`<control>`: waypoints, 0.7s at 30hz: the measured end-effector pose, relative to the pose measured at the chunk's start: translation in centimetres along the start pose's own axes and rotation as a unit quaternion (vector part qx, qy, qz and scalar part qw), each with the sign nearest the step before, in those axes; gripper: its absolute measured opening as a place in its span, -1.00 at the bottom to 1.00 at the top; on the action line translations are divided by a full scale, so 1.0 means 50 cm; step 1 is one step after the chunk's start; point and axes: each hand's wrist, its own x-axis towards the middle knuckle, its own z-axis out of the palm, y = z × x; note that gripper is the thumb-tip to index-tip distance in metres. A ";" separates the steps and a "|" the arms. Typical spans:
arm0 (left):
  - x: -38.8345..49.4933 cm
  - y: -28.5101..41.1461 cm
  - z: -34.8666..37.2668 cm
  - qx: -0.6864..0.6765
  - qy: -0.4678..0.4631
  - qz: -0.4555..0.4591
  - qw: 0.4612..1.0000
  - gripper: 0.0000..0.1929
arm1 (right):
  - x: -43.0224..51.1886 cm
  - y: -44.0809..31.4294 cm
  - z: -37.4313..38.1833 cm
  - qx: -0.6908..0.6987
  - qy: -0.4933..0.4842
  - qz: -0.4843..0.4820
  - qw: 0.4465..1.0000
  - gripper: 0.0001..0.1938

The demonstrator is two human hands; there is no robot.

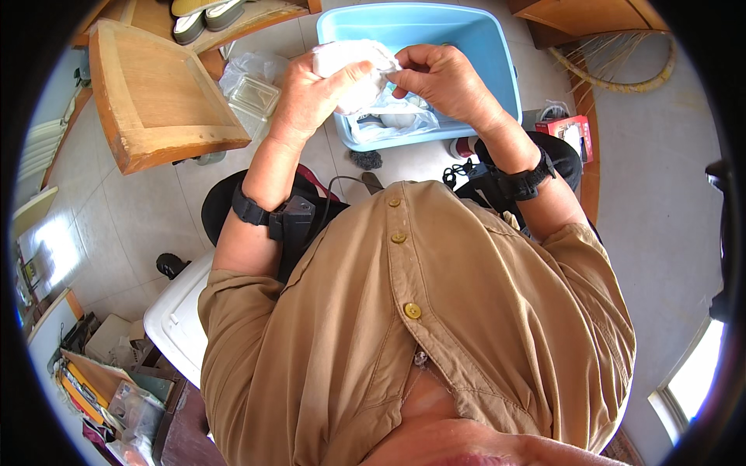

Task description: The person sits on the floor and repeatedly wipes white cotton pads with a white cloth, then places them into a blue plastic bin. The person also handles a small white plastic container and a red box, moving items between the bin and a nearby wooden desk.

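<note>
A bundle of white cloth or similar soft material (355,78) is held above the near left part of a light blue plastic tub (495,87). My left hand (317,93) grips the bundle from the left, thumb across its front. At its right edge, my right hand (446,81) pinches a bit of it between thumb and fingers. Beneath the hands, a thin translucent plastic bag (402,119) with whitish contents lies inside the tub. What exactly the white bundle is, I cannot tell.
An open wooden cabinet door (163,93) juts out at the left, with shoes (204,20) on the shelf behind it. Clear plastic containers (253,96) lie beside it on the floor. Right of the tub are a red box (565,131) and a wheel-like hoop (641,84).
</note>
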 end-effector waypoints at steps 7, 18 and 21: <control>0.006 -0.005 0.006 -0.074 -0.004 -0.071 0.995 -0.74 | -0.003 -0.002 -0.001 -0.078 0.043 -0.065 0.994 -0.84; 0.009 -0.015 0.002 -0.148 -0.033 -0.132 0.980 -0.72 | 0.007 -0.001 -0.024 0.044 -0.042 0.030 0.998 -0.83; 0.008 -0.016 0.003 -0.132 -0.043 -0.122 0.983 -0.73 | 0.009 0.005 -0.023 0.061 -0.065 0.041 0.995 -0.83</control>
